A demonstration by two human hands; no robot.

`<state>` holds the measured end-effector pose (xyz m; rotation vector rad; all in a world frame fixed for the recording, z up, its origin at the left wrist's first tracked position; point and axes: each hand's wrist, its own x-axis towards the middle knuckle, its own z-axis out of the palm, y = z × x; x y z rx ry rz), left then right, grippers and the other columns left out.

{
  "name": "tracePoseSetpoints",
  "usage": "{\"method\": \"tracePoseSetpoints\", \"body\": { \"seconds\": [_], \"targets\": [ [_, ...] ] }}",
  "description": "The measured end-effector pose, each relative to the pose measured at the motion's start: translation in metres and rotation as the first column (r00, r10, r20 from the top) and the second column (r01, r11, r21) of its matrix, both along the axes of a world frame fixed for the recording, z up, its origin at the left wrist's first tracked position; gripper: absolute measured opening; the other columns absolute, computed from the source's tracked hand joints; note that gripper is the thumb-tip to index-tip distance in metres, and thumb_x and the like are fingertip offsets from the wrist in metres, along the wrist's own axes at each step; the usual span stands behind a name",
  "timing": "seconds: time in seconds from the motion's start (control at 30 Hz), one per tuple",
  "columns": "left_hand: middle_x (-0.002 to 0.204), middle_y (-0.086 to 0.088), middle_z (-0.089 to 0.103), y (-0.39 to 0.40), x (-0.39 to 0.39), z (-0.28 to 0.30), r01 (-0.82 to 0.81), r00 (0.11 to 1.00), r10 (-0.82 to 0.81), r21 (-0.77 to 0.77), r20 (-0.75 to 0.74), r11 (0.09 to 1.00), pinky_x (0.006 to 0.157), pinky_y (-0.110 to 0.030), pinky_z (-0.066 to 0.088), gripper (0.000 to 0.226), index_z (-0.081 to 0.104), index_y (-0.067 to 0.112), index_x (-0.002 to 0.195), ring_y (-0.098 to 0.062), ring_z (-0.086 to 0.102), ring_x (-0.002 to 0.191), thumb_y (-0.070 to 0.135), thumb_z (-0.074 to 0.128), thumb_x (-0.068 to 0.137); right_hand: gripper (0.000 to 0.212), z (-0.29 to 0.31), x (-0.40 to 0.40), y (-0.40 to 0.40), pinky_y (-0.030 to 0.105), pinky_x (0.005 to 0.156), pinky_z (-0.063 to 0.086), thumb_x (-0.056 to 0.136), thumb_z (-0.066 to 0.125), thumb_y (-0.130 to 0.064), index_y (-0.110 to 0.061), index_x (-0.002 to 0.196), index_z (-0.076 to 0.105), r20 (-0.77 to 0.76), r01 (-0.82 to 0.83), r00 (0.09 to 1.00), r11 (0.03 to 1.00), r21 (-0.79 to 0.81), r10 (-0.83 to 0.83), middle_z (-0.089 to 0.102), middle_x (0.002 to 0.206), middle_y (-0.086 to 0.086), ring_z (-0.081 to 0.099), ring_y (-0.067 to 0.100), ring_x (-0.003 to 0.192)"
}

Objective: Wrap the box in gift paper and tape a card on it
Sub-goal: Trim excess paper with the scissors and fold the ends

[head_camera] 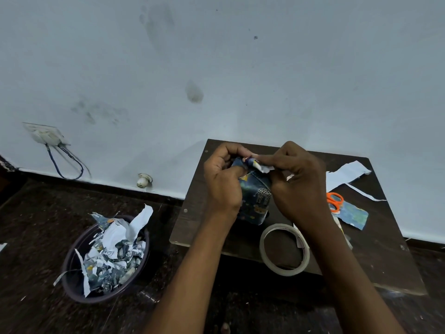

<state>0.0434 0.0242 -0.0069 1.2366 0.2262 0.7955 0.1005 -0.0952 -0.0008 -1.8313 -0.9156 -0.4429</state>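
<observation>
A small box (255, 198) covered in dark blue patterned gift paper stands on the dark board (197, 213). My left hand (222, 179) grips its left side and upper edge. My right hand (297, 182) holds its right side, with the fingers pinching a folded paper flap with a white underside at the box's top end. A roll of clear tape (284, 249) lies flat just in front of the box. A small blue patterned piece of paper (354, 214) lies to the right, beside the scissors; whether it is the card I cannot tell.
Orange-handled scissors (334, 201) and white paper offcuts (346, 174) lie on the board's right side. A dark round bin (77, 261) full of torn wrapping scraps stands on the floor at left. The wall rises right behind the board, with a socket and cable (48, 137) at left.
</observation>
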Motion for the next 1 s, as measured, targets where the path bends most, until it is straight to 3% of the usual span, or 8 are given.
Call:
{"method": "tracePoseSetpoints", "body": {
  "seconds": [0.17,0.33,0.47,0.57,0.67,0.8,0.87,1.0],
  "targets": [
    [0.079,-0.017,0.065,-0.001,0.002,-0.006,-0.015,1.000,0.015,-0.039,0.009,0.999,0.078,-0.038,0.057,0.029,0.058,0.002,0.073,-0.027,0.065,0.080,-0.021,0.041,0.071,0.032,0.000,-0.014,-0.005,0.040,0.066,0.051,0.083,0.061,-0.013,-0.018,0.107,0.081,-0.025,-0.044,0.999,0.998,-0.051,0.043,0.062,0.090,-0.002,0.062,0.021,0.087],
    [0.083,-0.020,0.065,0.000,-0.005,-0.002,0.067,0.996,-0.063,-0.076,0.055,0.995,0.075,-0.033,0.057,0.020,0.058,-0.002,0.079,-0.027,0.064,0.081,0.005,0.040,0.075,0.035,0.001,-0.024,-0.011,0.040,0.075,0.048,0.085,0.058,-0.030,-0.021,0.111,0.080,-0.023,-0.057,0.998,0.989,-0.140,0.054,0.058,0.104,0.001,0.055,0.020,0.103],
    [0.092,-0.014,0.064,0.005,-0.008,-0.001,0.157,0.984,-0.157,-0.010,-0.084,0.988,0.076,-0.032,0.054,0.017,0.061,0.000,0.091,-0.024,0.063,0.087,0.007,0.055,0.077,0.026,-0.005,-0.023,-0.007,0.034,0.077,0.047,0.094,0.064,-0.037,-0.023,0.107,0.081,-0.004,0.004,1.000,0.984,-0.177,-0.005,0.060,0.108,-0.001,0.053,0.017,0.105],
    [0.090,-0.012,0.065,0.007,-0.007,-0.001,0.197,0.977,-0.203,-0.086,-0.066,0.977,0.075,-0.032,0.056,0.022,0.060,0.002,0.090,-0.026,0.065,0.086,0.001,0.055,0.069,0.017,-0.010,-0.018,-0.004,0.031,0.078,0.049,0.087,0.074,-0.031,-0.022,0.098,0.083,-0.239,-0.043,0.970,0.999,0.033,0.050,0.065,0.104,-0.002,0.061,0.019,0.103],
    [0.085,-0.010,0.068,0.008,-0.008,-0.001,0.207,0.977,-0.213,-0.123,-0.032,0.970,0.072,-0.035,0.057,0.023,0.061,0.000,0.087,-0.026,0.066,0.083,-0.003,0.054,0.065,0.015,-0.012,-0.016,-0.004,0.044,0.074,0.057,0.077,0.082,-0.021,-0.019,0.092,0.082,-0.472,-0.067,0.857,0.953,0.295,0.206,0.072,0.101,0.003,0.069,0.023,0.097],
    [0.086,-0.011,0.069,0.011,-0.008,-0.002,0.234,0.971,-0.238,-0.164,-0.008,0.958,0.071,-0.032,0.059,0.026,0.061,0.000,0.089,-0.021,0.070,0.081,-0.007,0.055,0.064,0.038,-0.009,-0.019,-0.005,0.051,0.085,0.061,0.071,0.090,-0.019,-0.014,0.105,0.075,-0.625,0.000,0.739,0.927,0.376,0.253,0.077,0.105,0.005,0.074,0.025,0.099],
    [0.086,-0.009,0.069,0.014,-0.008,-0.002,0.264,0.963,-0.269,-0.175,-0.009,0.949,0.074,-0.033,0.059,0.028,0.061,0.002,0.089,-0.022,0.070,0.084,-0.008,0.057,0.063,0.039,-0.008,-0.020,-0.005,0.043,0.086,0.061,0.075,0.088,-0.016,-0.014,0.112,0.075,-0.577,0.006,0.798,0.954,0.299,0.176,0.076,0.107,0.002,0.073,0.019,0.103],
    [0.089,-0.007,0.067,0.020,-0.008,-0.005,0.309,0.950,-0.313,-0.139,-0.006,0.941,0.082,-0.040,0.055,0.033,0.059,0.008,0.088,-0.028,0.063,0.092,-0.011,0.055,0.062,0.019,-0.012,-0.029,0.002,0.027,0.084,0.053,0.084,0.077,-0.006,-0.013,0.102,0.081,-0.074,0.077,0.995,0.995,0.056,-0.072,0.071,0.108,0.003,0.064,0.017,0.104]
  ]
}}
